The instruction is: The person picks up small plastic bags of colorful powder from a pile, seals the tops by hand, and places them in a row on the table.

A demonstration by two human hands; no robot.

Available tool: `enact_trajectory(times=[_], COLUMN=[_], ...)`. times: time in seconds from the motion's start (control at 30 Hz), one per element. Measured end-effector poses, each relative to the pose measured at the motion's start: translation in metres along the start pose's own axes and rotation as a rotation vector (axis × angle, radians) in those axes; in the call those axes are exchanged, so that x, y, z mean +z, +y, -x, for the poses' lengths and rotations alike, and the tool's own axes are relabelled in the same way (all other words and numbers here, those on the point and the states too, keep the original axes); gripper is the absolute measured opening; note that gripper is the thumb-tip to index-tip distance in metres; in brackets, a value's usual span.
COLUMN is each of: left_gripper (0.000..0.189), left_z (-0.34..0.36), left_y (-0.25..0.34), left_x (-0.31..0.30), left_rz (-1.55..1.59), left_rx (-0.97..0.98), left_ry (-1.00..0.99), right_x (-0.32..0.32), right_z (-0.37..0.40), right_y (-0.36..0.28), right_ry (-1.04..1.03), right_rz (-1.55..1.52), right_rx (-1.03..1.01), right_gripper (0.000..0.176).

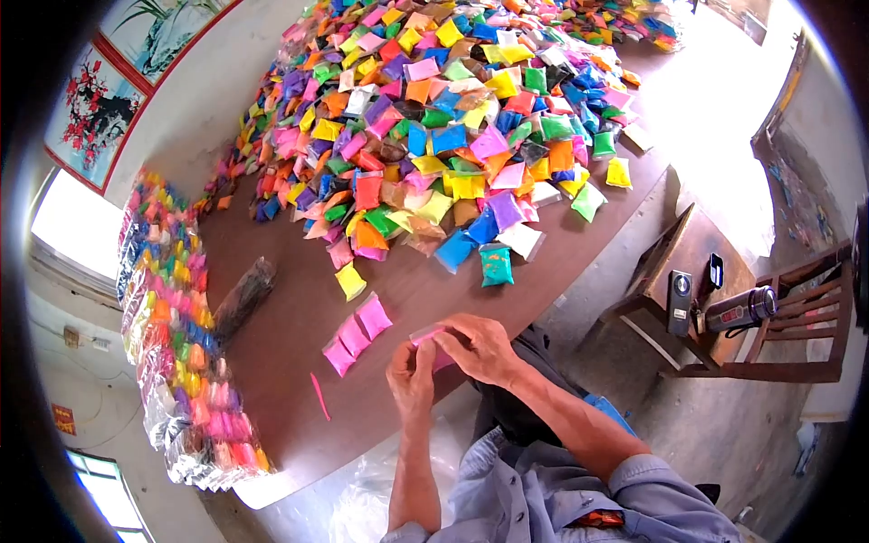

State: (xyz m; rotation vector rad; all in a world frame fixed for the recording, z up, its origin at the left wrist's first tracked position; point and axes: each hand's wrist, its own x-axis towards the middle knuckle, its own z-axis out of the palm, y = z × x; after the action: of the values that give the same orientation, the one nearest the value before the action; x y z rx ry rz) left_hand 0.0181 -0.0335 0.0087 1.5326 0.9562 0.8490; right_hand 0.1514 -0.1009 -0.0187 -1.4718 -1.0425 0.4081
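At the table's near edge, my left hand (412, 376) and my right hand (478, 348) meet over a small clear packet with pink filling (442, 360). The fingertips of both hands pinch its upper edge, and much of the packet is hidden behind them. Just beyond my left hand lies a short row of pink packets (355, 335), side by side. A thin pink strip (320, 396) rests on the table left of that row. Farther off sits a single yellow packet (350, 281).
A large heap of colourful packets (453, 136) covers the far part of the brown table (290, 362). Bagged packets (195, 362) line the left edge, near a dark plastic bundle (244, 299). To the right stand a small wooden table (674, 281) holding a flask (742, 309), and a chair (806, 335).
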Motion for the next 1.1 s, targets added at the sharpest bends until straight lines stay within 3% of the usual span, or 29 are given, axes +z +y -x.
enact_trajectory(times=[0.07,0.13,0.37,0.43,0.57,0.77,0.83,1.1], left_gripper=[0.021,0.021,0.025,0.026,0.027,0.026,0.027,0.03], left_z=[-0.001,-0.002,-0.001,-0.001,-0.003,-0.002,-0.003,-0.003], left_y=[0.002,-0.001,-0.009,-0.011,-0.025,-0.017,-0.02,-0.018], left_x=[0.002,0.004,0.003,0.001,-0.005,0.005,0.004,0.003], left_rz=[-0.015,-0.12,-0.131,-0.103,-0.172,-0.016,-0.24,-0.265], left_rx=[-0.005,0.169,0.105,0.093,0.073,0.128,0.233,0.167], left_ry=[-0.02,-0.074,-0.041,-0.02,-0.015,-0.048,-0.076,0.022], right_x=[0.001,0.002,-0.004,-0.003,-0.003,-0.001,0.0,0.001], right_z=[0.001,0.002,-0.001,-0.002,-0.002,0.001,0.002,-0.003], right_y=[0.002,0.003,-0.006,-0.01,-0.01,-0.003,-0.002,-0.005], right_ry=[0.01,0.038,-0.031,0.006,-0.041,0.01,0.053,0.039], right_rz=[0.0,-0.067,-0.046,-0.047,-0.065,-0.057,-0.122,-0.041], right_rx=[0.02,0.074,0.086,-0.015,0.074,0.083,0.129,0.082], right_gripper=[0.02,0.02,0.022,0.023,0.024,0.023,0.023,0.029])
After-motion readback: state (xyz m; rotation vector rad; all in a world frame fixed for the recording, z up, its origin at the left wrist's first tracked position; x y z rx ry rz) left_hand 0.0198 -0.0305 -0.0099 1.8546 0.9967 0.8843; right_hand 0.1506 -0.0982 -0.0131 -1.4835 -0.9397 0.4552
